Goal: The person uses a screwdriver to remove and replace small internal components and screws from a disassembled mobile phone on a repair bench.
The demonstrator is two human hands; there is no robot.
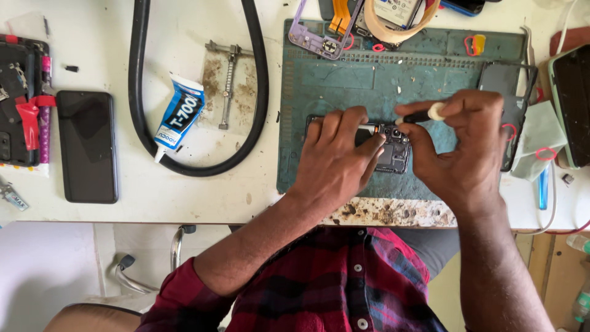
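An opened black phone lies on a worn green work mat, its camera modules and inner board showing. My left hand rests flat over the phone's left part and presses it down. My right hand pinches a thin black tool with a pale cap, held nearly level, its tip over the phone's top edge near the cameras. Most of the phone is hidden under both hands.
A black phone lies at the left, beside a disassembled device with red tape. A blue and white glue tube sits inside a black hose loop. A purple phone frame, tape roll, dark back cover and another phone surround the mat.
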